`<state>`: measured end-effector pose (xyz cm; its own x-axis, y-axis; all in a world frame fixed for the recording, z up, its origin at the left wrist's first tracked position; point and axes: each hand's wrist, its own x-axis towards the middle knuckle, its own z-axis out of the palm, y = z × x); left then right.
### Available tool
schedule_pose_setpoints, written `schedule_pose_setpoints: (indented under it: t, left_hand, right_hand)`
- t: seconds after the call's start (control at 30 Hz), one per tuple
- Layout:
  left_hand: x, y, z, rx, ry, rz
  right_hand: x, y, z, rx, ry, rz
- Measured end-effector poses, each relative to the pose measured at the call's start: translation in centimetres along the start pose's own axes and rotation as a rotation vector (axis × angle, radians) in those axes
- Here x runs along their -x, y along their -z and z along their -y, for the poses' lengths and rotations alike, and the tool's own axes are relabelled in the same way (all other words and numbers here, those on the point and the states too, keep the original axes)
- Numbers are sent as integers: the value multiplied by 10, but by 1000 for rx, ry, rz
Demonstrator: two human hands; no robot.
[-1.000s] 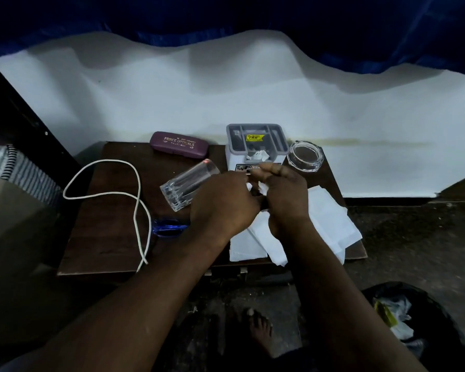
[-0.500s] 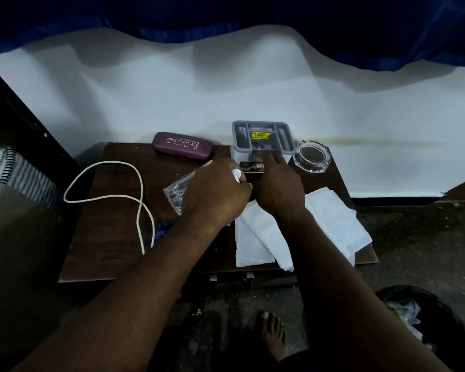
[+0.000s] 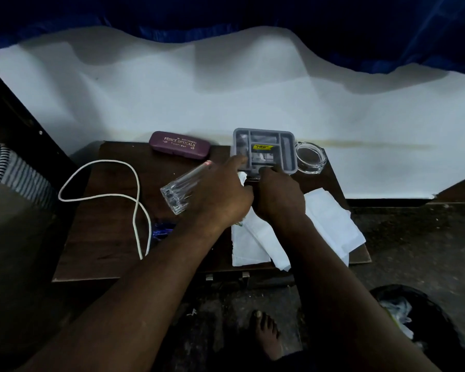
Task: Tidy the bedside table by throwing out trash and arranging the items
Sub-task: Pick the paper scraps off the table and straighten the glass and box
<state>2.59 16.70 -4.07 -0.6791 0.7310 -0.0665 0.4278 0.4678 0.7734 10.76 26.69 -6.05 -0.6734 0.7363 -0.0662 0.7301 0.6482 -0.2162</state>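
Note:
On the dark wooden bedside table [image 3: 105, 237] a grey compartment tray [image 3: 287, 154] with a yellow label stands at the back. My left hand [image 3: 220, 194] reaches its forefinger to the tray's front left corner and holds a small white tissue scrap [image 3: 242, 179] under the thumb. Beside it, my right hand [image 3: 277, 194] rests its fingertips on the tray's front rim. White tissues [image 3: 330, 218] lie spread under and right of my hands. A clear glass tumbler [image 3: 180, 189] lies on its side left of my left hand.
A purple glasses case [image 3: 179, 145] sits at the back, a glass ashtray [image 3: 310, 157] right of the tray. A white cable [image 3: 105, 194] loops over the left half, near a blue wrapper [image 3: 163, 229]. A black-lined bin [image 3: 419, 318] stands on the floor at lower right.
Both hands have moved from above the tissues back to the grey tray. The white scrap has travelled with my left hand.

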Motion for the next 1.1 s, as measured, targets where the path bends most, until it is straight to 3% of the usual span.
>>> schedule_pose_setpoints:
  t: [0.23, 0.57, 0.83, 1.1]
  left_hand:
    - [-2, -9, -5, -34, 30, 101]
    - [0, -16, -7, -94, 16, 81]
    - [-3, -17, -7, -135, 14, 70]
    - [-6, -21, -6, -151, -5, 64]
  right_hand:
    - [3, 0, -8, 2, 24, 55]
    - [0, -4, -21, -113, 15, 139]
    - [-1, 9, -23, -62, 20, -4]
    - [0, 36, -35, -277, -139, -206]
